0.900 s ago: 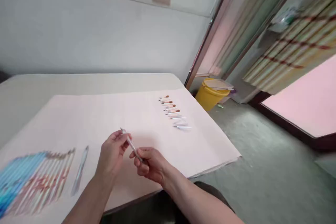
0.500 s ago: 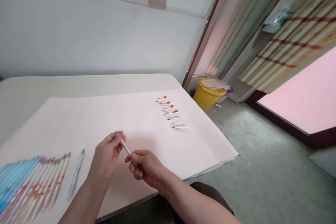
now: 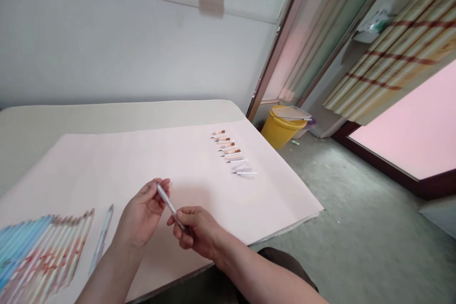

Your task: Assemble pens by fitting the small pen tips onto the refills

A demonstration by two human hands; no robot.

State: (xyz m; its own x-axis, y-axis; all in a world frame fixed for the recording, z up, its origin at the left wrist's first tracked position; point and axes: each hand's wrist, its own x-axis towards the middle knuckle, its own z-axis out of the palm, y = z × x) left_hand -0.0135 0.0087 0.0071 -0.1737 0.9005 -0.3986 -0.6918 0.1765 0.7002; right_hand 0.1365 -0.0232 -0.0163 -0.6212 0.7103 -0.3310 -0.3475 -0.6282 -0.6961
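Left hand (image 3: 142, 213) and right hand (image 3: 197, 230): both found at one pale pen (image 3: 166, 198), above the pinkish sheet (image 3: 117, 156) spread over the counter (image 3: 117, 113).

Noted at far left: a close-packed row of blue pens (image 3: 26, 240), cut off by the frame edge, with whitish pens with reddish markings (image 3: 59, 251) lying directly alongside. Next, set apart from these: a single light blue pen (image 3: 101, 237), partly behind the left forearm. Found unchanged in arrangement since the earlier frame.

At centre, as to the left hand: observed half curled, palm partly upturned, with thumb and forefinger at the upper end of the pale pen. Looks looser than half a second ago, with more barrel now exposed near the thumb. Cannot tell whether pinching or merely touching. As to the pen: held aslant, clear of the sheet. As to the right hand: closed on the lower part between thumb and forefinger, holding as before.

Further right, on the sheet: brown-ended pieces (image 3: 233, 151) and slim dark-tipped refills (image 3: 244, 173) in a slanting column, undisturbed. Beyond the counter, on the floor (image 3: 320, 190): a yellow bin (image 3: 280, 130).
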